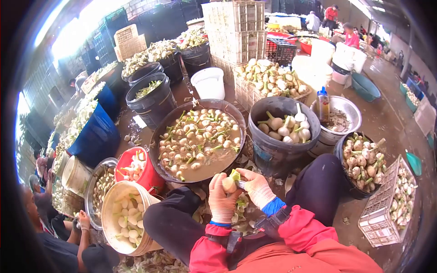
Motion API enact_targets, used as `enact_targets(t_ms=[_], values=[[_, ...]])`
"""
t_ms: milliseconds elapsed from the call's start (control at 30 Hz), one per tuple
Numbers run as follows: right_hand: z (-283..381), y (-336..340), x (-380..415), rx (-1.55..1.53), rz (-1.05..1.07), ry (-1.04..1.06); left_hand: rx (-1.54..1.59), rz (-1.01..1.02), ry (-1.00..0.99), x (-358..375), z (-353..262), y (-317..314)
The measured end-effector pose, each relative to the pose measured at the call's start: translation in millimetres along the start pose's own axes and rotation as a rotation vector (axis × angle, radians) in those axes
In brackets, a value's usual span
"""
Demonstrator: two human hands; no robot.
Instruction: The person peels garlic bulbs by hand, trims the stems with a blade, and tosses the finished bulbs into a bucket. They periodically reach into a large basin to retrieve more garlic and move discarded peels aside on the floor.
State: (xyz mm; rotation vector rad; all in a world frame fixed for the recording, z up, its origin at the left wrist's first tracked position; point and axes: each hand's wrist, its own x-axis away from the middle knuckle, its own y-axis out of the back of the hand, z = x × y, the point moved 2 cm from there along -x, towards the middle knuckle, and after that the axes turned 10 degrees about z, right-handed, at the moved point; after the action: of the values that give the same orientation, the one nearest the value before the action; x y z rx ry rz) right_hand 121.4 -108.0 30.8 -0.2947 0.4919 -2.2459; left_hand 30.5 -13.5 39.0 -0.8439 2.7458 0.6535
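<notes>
Nearer than a wide, round, dark basin [157, 166], the red-sleeved left hand [220, 199] grasps, beside the clenched red-sleeved right hand [258, 188], a cream, round bulb [229, 185], long axis and green stem [234, 174] pointing far (slightly right); the right hand clutches a silvery metal tool [241, 184].

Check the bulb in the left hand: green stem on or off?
On, at least partly: a pale green stub shows at the top of the bulb in the left hand. Lower bulb is hidden.
</notes>
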Motion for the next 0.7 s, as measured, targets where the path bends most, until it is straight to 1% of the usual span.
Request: enact_targets(t_ms=[67, 133, 200, 233, 267, 333, 367, 400, 433, 467, 500, 533, 567, 600, 633, 667, 700], values=[[0.7, 2.0, 0.7, 0.196, -0.144, 0.014, -0.329, 0.006, -0.126, 2.2, -15.1, -8.3], [6.3, 6.5, 2.5, 0.141, -0.157, -0.011, -0.347, 0.016, -0.113, 3.3, -11.0, -15.8], [9.5, 12.7, 7.9, 0.139, -0.036, -0.048, 0.219, 0.082, 0.053, 6.6, 12.6, -19.9], [4.8, 16.3, 7.0, -0.062, -0.01, -0.029, 0.829, 0.146, 0.304, 6.4, 3.7, -16.8], [0.5, 17.9, 6.6, -0.069, -0.008, -0.03, 0.909, 0.152, 0.31, 5.1, 6.8, -12.3], [-1.6, 19.5, 5.2, 0.193, 0.03, -0.005, 0.869, 0.147, 0.297, 4.4, 16.0, -13.4], [-1.4, 20.3, 5.2, 0.15, 0.018, 0.01, 0.866, 0.155, 0.299, 5.3, 18.8, -17.5], [-1.7, 23.3, 5.5, 0.145, 0.011, 0.013, 0.675, 0.158, 0.244, 6.3, 20.2, -21.2], [-2.9, 27.0, 5.7, 0.23, -0.002, 0.0, 0.486, 0.158, 0.189, 6.9, 20.7, -24.1], [-4.8, 30.4, 6.1, 0.315, -0.015, -0.015, 0.484, 0.165, 0.191, 7.0, 22.1, -25.6], [-7.6, 31.6, 6.3, 0.408, -0.061, 0.003, 0.168, 0.156, 0.065, 6.1, 20.7, -24.7], [-7.4, 30.7, 6.7, 0.403, -0.067, 0.004, -0.146, 0.145, -0.064, 4.6, 15.7, -25.2], [-5.9, 29.4, 7.7, 0.454, -0.111, 0.011, -0.149, 0.152, -0.066, 4.2, 12.4, -27.2], [-5.1, 29.1, 8.4, 0.504, -0.152, 0.018, 0.201, 0.174, 0.133, 4.6, 12.5, -29.2], [-1.6, 27.7, 7.9, 0.552, -0.132, 0.05, 0.549, 0.187, 0.335, 6.0, 13.3, -31.2], [1.9, 27.1, 9.0, 0.547, -0.129, 0.049, 0.704, 0.124, 0.27, 5.0, 20.8, -30.1], [6.7, 24.9, 9.7, 0.523, -0.053, 0.086, 0.959, 0.184, 0.366, 4.0, 27.8, -26.2]])
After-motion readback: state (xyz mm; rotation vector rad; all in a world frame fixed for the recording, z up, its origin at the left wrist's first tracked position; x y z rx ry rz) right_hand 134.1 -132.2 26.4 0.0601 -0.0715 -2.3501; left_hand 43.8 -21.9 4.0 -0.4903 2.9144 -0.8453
